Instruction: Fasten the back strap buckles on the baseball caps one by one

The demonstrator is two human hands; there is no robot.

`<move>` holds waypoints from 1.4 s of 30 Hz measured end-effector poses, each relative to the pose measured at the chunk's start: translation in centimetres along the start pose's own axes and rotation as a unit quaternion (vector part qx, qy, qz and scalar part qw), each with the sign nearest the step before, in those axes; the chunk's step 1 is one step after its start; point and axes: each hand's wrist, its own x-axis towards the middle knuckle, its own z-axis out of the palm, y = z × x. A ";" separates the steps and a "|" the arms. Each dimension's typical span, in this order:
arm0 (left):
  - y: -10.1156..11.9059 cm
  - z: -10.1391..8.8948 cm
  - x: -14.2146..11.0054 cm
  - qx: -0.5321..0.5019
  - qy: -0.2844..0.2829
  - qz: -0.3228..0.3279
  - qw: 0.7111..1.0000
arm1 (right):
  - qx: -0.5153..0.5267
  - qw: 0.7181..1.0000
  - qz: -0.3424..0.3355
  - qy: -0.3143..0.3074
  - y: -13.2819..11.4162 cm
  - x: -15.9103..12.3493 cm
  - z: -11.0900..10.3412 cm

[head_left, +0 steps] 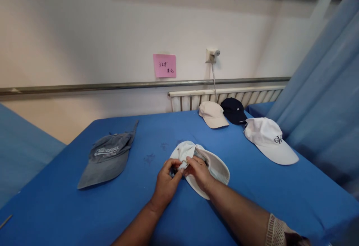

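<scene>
Okay, both hands are on the pale cap [187, 148], right at its back strap [182, 166]. Left hand [166, 178]: thumb and index pinched on the strap end, other fingers curled under, partly hidden. Right hand [199, 172]: thumb and index closed at the cap's back edge by the small metal buckle [185, 161], remaining fingers tucked into the cap opening; exact contact in there can't be made out. Handling, my read: light, soft fabric, crown folds and sags easily, brim [220, 169] is the only stiff part. Not fragile, not slippery, but the strap is narrow and the buckle small, so fingertip work. Best hold: right fingers steadying the fabric beside the buckle, left thumb and index on the strap tip; the brim would do as a firm handle for the whole cap. Position: cap sits on the blue table [157, 216] with its inside showing, crown just beyond the fingertips of both hands, brim out to the right of the right hand, near edge running below the right wrist. Grey cap [108, 160] is well apart, left of the left hand; white cap [265, 135] is beyond and right of the right hand.
</scene>
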 end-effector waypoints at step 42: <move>-0.1 -1.4 0.6 0.075 -0.065 0.026 0.995 | 0.150 0.987 -0.003 0.058 -1.2 1.0 -0.3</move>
